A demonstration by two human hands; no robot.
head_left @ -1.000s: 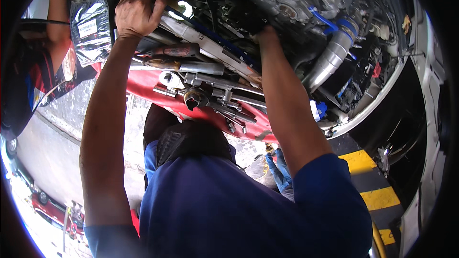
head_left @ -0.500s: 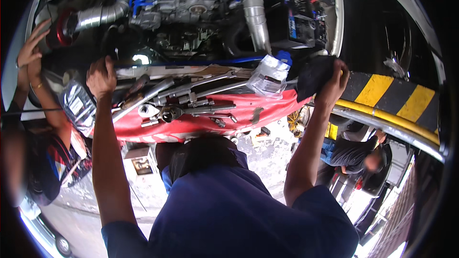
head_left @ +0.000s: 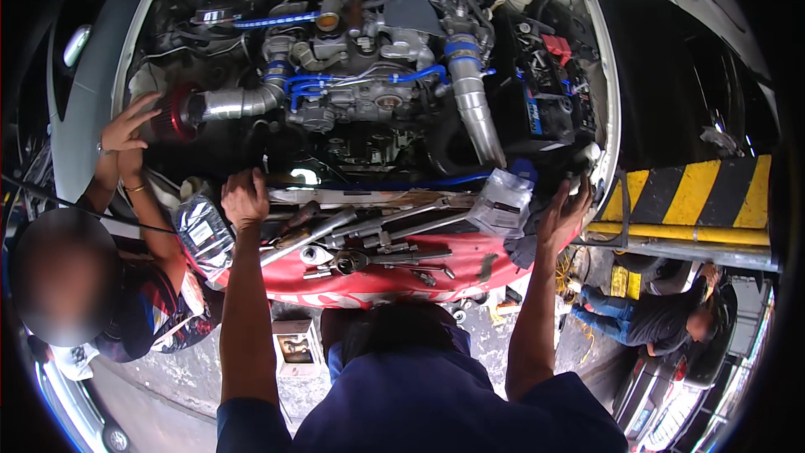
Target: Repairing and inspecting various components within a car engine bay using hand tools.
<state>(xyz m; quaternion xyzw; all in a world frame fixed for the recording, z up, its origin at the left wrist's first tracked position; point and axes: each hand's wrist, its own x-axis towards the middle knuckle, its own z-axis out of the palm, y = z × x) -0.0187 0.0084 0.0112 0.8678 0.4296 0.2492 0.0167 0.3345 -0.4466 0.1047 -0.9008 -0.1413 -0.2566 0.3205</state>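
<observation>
My left hand point(head_left: 245, 200) rests at the front edge of the engine bay, with its fingers bent over the front panel point(head_left: 352, 197). At the right end of that edge, my right hand point(head_left: 563, 216) has its fingers apart and nothing visible in it. A dark cloth point(head_left: 521, 250) lies just left of that hand, beside a clear plastic packet point(head_left: 501, 204). Between my hands, ratchets point(head_left: 350, 262), wrenches point(head_left: 394, 220) and several sockets lie on a red cover point(head_left: 377, 285). A black plastic-wrapped package point(head_left: 204, 233) sits left of my left hand.
Beyond the panel is the engine point(head_left: 369, 75), with silver pipes point(head_left: 474, 113), a red air filter point(head_left: 174, 113) and a battery point(head_left: 545, 109). A co-worker's hands point(head_left: 126, 130) are near the filter. A striped barrier point(head_left: 688, 193) stands at right; another person point(head_left: 662, 315) is beyond it.
My right hand has let go of the dark cloth, which now lies on the red cover. The view has shifted, showing more of the engine bay. My left hand stays on the panel edge.
</observation>
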